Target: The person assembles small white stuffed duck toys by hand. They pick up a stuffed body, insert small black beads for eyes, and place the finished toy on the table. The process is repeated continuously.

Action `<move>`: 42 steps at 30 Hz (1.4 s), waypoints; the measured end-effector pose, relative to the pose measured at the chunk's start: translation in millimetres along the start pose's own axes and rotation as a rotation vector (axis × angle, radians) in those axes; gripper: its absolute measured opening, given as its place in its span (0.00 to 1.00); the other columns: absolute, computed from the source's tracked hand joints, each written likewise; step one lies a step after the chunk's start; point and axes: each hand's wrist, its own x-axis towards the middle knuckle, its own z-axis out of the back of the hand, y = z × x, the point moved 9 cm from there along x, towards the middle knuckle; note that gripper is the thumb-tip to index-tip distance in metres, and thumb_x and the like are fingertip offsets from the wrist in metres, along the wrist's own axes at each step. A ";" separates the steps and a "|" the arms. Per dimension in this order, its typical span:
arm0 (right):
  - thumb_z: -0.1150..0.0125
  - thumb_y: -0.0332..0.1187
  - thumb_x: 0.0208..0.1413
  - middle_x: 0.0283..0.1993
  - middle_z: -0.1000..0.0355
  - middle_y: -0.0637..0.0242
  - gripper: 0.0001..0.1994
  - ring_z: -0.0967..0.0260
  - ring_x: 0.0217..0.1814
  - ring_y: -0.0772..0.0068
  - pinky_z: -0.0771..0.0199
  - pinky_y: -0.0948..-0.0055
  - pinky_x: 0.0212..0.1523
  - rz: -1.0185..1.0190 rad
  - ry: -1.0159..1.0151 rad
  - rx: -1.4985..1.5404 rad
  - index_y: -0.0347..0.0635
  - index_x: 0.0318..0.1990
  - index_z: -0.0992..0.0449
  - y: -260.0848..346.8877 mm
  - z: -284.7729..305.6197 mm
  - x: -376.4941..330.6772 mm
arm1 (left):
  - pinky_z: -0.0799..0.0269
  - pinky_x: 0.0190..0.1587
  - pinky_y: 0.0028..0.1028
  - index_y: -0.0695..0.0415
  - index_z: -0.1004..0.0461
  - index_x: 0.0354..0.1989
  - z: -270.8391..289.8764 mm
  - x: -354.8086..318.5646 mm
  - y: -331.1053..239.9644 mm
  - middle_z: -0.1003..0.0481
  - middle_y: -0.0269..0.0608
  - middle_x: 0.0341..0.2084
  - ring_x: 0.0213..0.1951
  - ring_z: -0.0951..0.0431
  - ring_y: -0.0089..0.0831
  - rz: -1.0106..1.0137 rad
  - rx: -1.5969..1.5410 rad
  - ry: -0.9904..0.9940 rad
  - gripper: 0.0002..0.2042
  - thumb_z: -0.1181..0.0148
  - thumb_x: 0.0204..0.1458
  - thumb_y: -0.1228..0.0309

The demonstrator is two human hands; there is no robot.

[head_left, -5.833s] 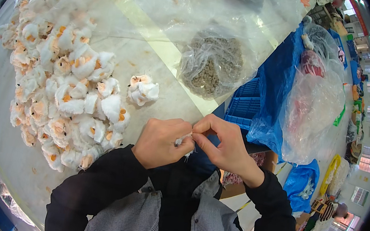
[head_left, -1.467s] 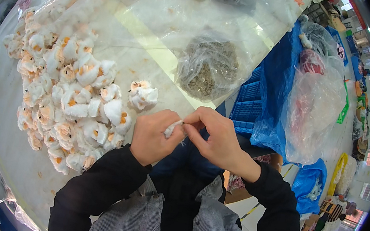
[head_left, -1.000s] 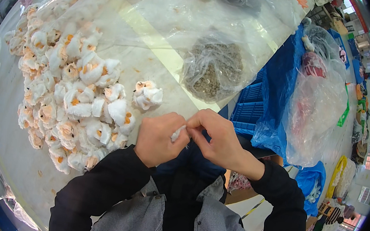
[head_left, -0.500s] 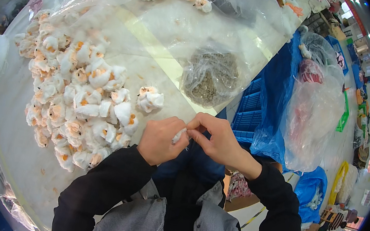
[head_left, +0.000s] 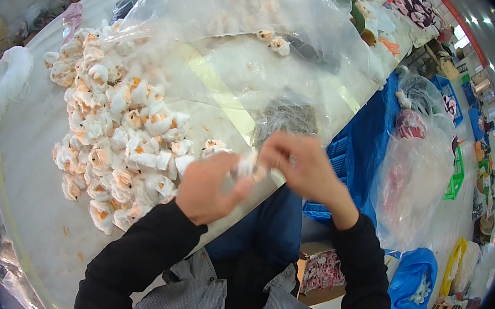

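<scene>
Closest in, two black sleeves rise from the lower edge over a grey checked garment. The left hand [head_left: 210, 187] is curled into a loose fist at the near edge of the table [head_left: 32, 200], its thumb and forefinger pinched on a small white piece [head_left: 245, 168] that is blurred; whether it is one of the flowers or a part of one cannot be told. The right hand [head_left: 304, 165] meets it from the other side, its fingertips pressed together on the same piece, the remaining fingers bent over it. The two hands touch just above the table's near edge.

Just left of the left hand, on the pale table top, lies a heap of small white artificial flowers with orange centres [head_left: 114, 136]; it runs from the near edge toward the left edge, and one flower [head_left: 216, 146] lies apart from the heap, right beside the hands. Behind the right hand, under a clear plastic sheet [head_left: 245, 34], sits a bag of dark, wiry material [head_left: 287, 116]. The sheet covers the far half of the table, and two more flowers [head_left: 274, 41] lie near its far edge.

Off the table's right edge stand a blue crate [head_left: 339, 155] draped in blue plastic, and a large clear bag [head_left: 416, 172] with reddish contents. Below them is a cardboard box of pink-and-white pieces [head_left: 319, 272].
</scene>
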 end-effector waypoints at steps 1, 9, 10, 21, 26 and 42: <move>0.39 0.35 0.65 0.28 0.28 0.64 0.10 0.31 0.28 0.72 0.31 0.71 0.32 -0.014 -0.059 0.020 0.36 0.36 0.22 8.3 16.0 20.8 | 0.24 0.37 0.40 0.62 0.21 0.40 9.7 1.4 4.6 0.22 0.51 0.30 0.33 0.19 0.51 0.045 0.060 -0.013 0.15 0.36 0.57 0.60; 0.42 0.39 0.69 0.21 0.34 0.68 0.14 0.41 0.24 0.79 0.41 0.69 0.27 -0.174 -0.537 -0.157 0.37 0.37 0.19 -18.9 37.6 62.3 | 0.24 0.32 0.41 0.54 0.26 0.53 -11.2 -8.7 38.5 0.26 0.42 0.46 0.26 0.19 0.45 0.219 0.796 0.076 0.17 0.35 0.55 0.67; 0.42 0.38 0.69 0.21 0.35 0.68 0.14 0.42 0.23 0.81 0.42 0.70 0.26 -0.187 -0.526 -0.115 0.37 0.38 0.19 -20.7 31.0 47.9 | 0.25 0.30 0.43 0.52 0.27 0.51 -15.9 -7.1 41.5 0.27 0.40 0.45 0.24 0.19 0.43 0.197 0.774 0.105 0.15 0.36 0.55 0.69; 0.41 0.33 0.70 0.21 0.35 0.71 0.10 0.40 0.25 0.84 0.40 0.78 0.27 -0.309 -0.532 0.224 0.38 0.50 0.19 -7.0 0.6 -55.7 | 0.32 0.37 0.14 0.61 0.25 0.49 -1.2 -5.4 12.7 0.21 0.32 0.43 0.35 0.27 0.11 0.269 -0.429 -0.005 0.11 0.44 0.62 0.87; 0.26 0.27 0.53 0.46 0.24 0.62 0.15 0.27 0.37 0.70 0.28 0.75 0.33 -0.041 -0.483 0.140 0.40 0.49 0.19 29.0 -14.6 -49.2 | 0.32 0.30 0.17 0.63 0.25 0.50 -22.9 -9.1 18.9 0.20 0.34 0.39 0.29 0.27 0.11 0.233 -0.790 -0.118 0.10 0.43 0.62 0.84; 0.29 0.19 0.51 0.41 0.22 0.58 0.13 0.23 0.36 0.61 0.23 0.69 0.33 -0.027 -0.597 -0.053 0.38 0.44 0.20 35.2 -36.5 -81.0 | 0.27 0.33 0.19 0.61 0.23 0.47 -28.0 -20.2 17.6 0.18 0.39 0.38 0.32 0.22 0.19 0.084 -0.261 -0.104 0.14 0.35 0.51 0.86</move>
